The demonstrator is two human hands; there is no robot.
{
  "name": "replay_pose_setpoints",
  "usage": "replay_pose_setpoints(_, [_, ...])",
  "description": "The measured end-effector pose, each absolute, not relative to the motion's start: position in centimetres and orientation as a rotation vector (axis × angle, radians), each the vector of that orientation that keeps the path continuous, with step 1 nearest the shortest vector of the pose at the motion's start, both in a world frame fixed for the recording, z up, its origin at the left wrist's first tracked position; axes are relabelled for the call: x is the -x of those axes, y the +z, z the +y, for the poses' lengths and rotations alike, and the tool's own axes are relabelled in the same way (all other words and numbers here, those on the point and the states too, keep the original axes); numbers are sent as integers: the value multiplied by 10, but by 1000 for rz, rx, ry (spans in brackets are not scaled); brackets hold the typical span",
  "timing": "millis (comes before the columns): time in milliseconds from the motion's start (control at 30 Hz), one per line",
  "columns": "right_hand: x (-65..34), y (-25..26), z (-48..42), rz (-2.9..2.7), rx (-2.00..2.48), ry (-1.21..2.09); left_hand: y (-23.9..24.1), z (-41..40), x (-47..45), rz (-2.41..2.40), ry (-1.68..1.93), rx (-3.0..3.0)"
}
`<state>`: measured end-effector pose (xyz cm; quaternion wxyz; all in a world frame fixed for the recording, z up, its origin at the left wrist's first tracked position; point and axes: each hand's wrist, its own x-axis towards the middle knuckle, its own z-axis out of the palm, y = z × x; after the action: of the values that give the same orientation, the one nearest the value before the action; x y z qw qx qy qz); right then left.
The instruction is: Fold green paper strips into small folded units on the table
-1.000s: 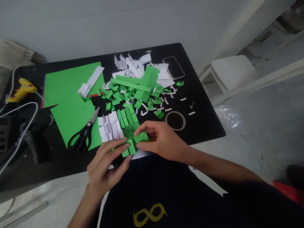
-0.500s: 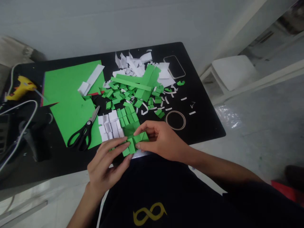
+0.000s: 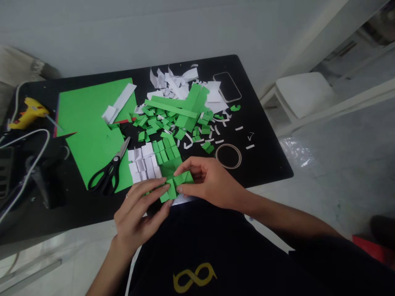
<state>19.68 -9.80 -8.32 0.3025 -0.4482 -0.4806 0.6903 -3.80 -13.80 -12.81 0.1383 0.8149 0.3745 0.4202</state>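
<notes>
Near the table's front edge lies a panel covered with rows of folded paper pieces, white ones (image 3: 142,163) on the left and green ones (image 3: 167,149) on the right. My left hand (image 3: 138,209) grips the panel's near part, its fingers on top and the thumb at the front edge. From the right, my right hand (image 3: 210,181) pinches a folded green paper piece (image 3: 183,178) between thumb and index finger. That piece sits against the panel's near green row (image 3: 168,194). My fingers hide part of the panel.
Black-handled scissors (image 3: 110,168) lie left of the panel on green sheets (image 3: 92,107). A yellow glue gun (image 3: 29,113) is at the far left. Behind lies a heap of green and white paper scraps (image 3: 168,117). A tape ring (image 3: 228,156) lies at right on the black table (image 3: 262,160).
Both hands keep their hold on the paper. The view has shifted very slightly; nothing else visibly moves.
</notes>
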Motion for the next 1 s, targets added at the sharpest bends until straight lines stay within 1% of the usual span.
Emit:
replay_pose_setpoints(633, [-196, -85, -99, -1258, 1171, 1840, -126, -137, 37, 1055, 1218, -2396])
replay_pose_setpoints(833, [-192, -88, -103, -1312, 1140, 1731, -121, -135, 34, 1053, 1182, -2504])
replay_pose_setpoints(1000, [-188, -90, -108, -1387, 1216, 1609, -120, -138, 34, 1073, 1192, -2494])
